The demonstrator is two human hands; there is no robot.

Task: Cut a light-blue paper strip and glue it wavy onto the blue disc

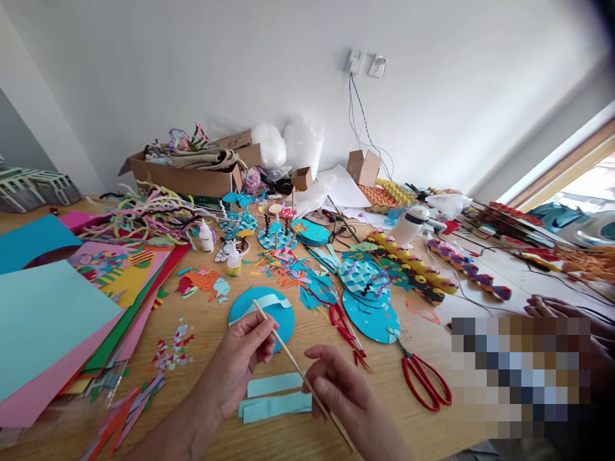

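Note:
My left hand (250, 346) pinches a thin wooden stick (287, 349) near its upper end. The stick slants down to the right, and my right hand (343, 390) curls its fingers around the lower part. Just beyond my left hand lies a blue paper disc (283, 320), partly hidden by it, with a curved pale blue paper strip (275, 299) on top. Several more pale blue strips (278, 410) lie flat on the table between my wrists. Red-handled scissors (423, 384) rest to the right, their tips by another blue disc (369, 320).
Coloured paper sheets (52, 326) cover the left side. Two glue bottles (234, 261) stand near orange paper fish (204, 282) and paper scraps. Decorated blue discs (277, 237) and a cardboard box (187, 176) are farther back. Another person's hand (557, 307) rests at the right.

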